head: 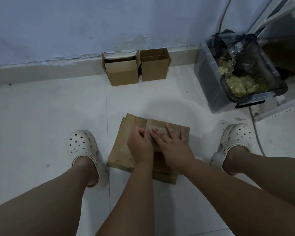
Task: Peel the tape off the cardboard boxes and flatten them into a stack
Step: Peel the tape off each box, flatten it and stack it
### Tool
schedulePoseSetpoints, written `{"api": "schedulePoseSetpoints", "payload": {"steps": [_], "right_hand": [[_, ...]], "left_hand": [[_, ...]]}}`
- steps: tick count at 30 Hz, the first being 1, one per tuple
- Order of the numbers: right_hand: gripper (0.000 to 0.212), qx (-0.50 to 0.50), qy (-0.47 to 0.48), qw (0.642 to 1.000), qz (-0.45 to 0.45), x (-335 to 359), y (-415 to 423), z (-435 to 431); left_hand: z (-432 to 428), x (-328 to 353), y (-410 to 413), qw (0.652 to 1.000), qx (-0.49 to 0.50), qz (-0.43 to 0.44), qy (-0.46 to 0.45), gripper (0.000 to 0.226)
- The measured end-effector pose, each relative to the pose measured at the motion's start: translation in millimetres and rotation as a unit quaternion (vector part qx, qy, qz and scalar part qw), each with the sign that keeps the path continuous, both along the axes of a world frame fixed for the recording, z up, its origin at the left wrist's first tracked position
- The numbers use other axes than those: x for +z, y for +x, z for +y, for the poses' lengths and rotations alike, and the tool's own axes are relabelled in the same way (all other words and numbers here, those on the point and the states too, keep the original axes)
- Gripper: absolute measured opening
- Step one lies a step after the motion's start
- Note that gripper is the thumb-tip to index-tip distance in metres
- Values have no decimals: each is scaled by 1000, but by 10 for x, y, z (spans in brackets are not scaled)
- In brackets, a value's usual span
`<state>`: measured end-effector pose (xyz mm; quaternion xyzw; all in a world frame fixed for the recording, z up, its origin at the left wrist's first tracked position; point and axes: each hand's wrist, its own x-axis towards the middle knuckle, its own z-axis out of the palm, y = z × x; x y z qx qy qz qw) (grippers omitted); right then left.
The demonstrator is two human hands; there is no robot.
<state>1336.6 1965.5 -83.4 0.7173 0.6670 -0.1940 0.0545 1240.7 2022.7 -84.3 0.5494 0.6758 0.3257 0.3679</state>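
A stack of flattened cardboard boxes (123, 150) lies on the white floor between my feet. A strip of clear tape (157, 128) runs across the top piece. My left hand (140, 145) has its fingers curled and pinches the tape's loose end near the middle of the cardboard. My right hand (172, 143) lies flat with spread fingers and presses the cardboard down over the tape. Two upright open cardboard boxes, one on the left (122, 74) and one on the right (154, 68), stand side by side against the wall's skirting.
A clear plastic bin (211, 79) lined with a black bag holds crumpled tape at the right. A white shelf frame (279, 19) stands behind it. A grey cable (256, 132) runs along the floor by my right foot. My feet in white clogs flank the stack.
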Motion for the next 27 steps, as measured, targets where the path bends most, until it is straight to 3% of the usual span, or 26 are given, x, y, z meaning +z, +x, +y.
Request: {"api": "schedulePoseSetpoints", "payload": {"steps": [10, 16, 22, 27], "right_hand": [[77, -4, -9, 999, 31, -14, 54, 29], [55, -123, 72, 978, 154, -28, 15, 76], [51, -189, 104, 946, 240, 64, 37, 126], [12, -236, 127, 901, 342, 126, 59, 128]], "left_hand": [[-32, 85, 120, 998, -51, 23, 12, 20], [15, 129, 140, 1000, -7, -9, -16, 30], [-10, 249, 197, 988, -131, 57, 50, 19], [-94, 446, 347, 969, -188, 34, 159, 20]]}}
